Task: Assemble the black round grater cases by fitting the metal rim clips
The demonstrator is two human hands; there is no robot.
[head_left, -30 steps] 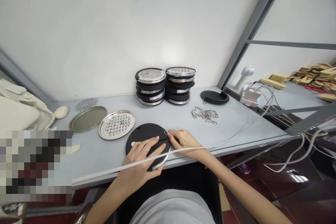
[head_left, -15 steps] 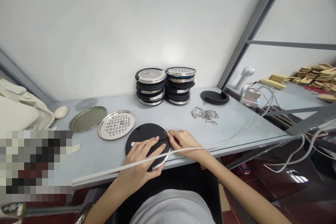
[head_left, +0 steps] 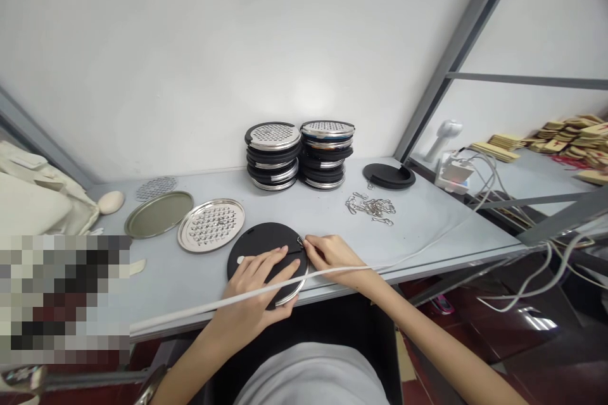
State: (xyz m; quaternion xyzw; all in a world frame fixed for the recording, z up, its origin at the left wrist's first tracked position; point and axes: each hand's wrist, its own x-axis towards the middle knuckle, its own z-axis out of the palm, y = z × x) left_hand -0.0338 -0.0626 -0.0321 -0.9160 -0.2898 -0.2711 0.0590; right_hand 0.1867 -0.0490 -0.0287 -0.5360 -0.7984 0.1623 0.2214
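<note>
A round black grater holder (head_left: pixel 268 237) lies at the table's front edge, its silver rim showing along the near side. My left hand (head_left: pixel 259 281) grips it, fingers across the top and thumb at the near rim. At the holder's right edge, my right hand (head_left: pixel 330 254) pinches a small metal hook (head_left: pixel 301 241), mostly hidden by the fingertips. Left of the holder lies a round metal grater plate (head_left: pixel 211 226), overlapping a plain olive-grey disc (head_left: pixel 159 215). A loose pile of metal hooks (head_left: pixel 375 207) sits to the right.
Two stacks of round graters, left (head_left: pixel 273 155) and right (head_left: pixel 327 155), stand against the wall. A black ring-shaped holder (head_left: pixel 388 176) lies back right. A white cable (head_left: pixel 351 269) crosses in front of both hands. A perforated disc (head_left: pixel 156 188) lies back left.
My right fingertips and the small hook have shifted very slightly at the holder's edge. My left hand and the holder stay in place.
</note>
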